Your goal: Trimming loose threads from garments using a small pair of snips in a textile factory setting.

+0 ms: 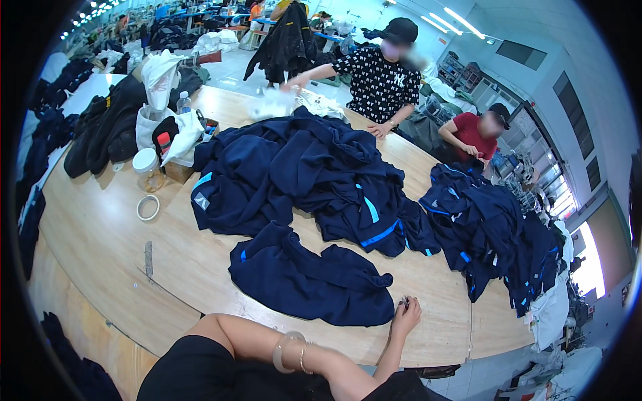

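My left arm lies bent across my front, a pale bangle and a thin bracelet on it. Past these, my left hand (342,374) reaches to my right arm, its fingers hidden. My right hand (405,317) rests on the table at the near right corner of a folded navy garment (311,281). Its fingers are curled together around something small and dark that I cannot make out. The navy garment lies bunched in front of me, with a small bright blue trim at its left. Just beyond it spreads a large heap of navy garments (287,160) with light blue strips.
Another navy pile (481,217) hangs over the table's right side. At left are a tape roll (148,208), a plastic jar (147,167), a bottle (184,102) and dark garments (107,127). A person in a patterned shirt (378,77) stands across; another in red (471,137) works farther right.
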Motion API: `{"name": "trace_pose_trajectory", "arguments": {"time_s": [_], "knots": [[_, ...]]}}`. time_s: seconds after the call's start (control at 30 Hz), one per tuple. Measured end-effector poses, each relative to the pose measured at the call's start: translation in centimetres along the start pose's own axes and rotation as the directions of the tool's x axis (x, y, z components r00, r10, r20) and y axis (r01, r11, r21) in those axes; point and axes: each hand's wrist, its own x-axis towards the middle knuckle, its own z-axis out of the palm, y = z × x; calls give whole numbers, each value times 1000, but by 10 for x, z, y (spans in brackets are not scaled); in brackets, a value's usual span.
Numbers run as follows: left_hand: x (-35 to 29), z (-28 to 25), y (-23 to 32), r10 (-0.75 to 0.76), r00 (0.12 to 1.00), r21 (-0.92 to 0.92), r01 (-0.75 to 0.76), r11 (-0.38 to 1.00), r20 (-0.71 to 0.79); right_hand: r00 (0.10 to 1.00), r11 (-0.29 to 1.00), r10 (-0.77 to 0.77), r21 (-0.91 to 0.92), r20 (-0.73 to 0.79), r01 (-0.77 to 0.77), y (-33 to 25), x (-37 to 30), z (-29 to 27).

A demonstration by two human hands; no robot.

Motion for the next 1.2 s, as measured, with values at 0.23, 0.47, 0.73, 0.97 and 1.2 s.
{"name": "trace_pose_trajectory", "arguments": {"time_s": [0.23,0.47,0.73,0.97,1.2], "knots": [[-11,15,25,-41,999,-111,40,993,-6,999,999,-35,-24,-25,35,-2,-1,2],[-24,20,39,-21,999,-269,12,963,-31,1000,1000,-1,-5,31,1,1,0,-3],[-42,18,36,142,988,-397,-104,912,66,1000,1000,-11,-9,22,12,0,3,1],[-56,0,47,333,909,-500,-172,849,252,998,1000,-14,-25,64,16,8,7,11],[-36,-11,74,444,791,-573,-147,806,421,996,997,63,-44,58,-60,-18,2,-23]]}}
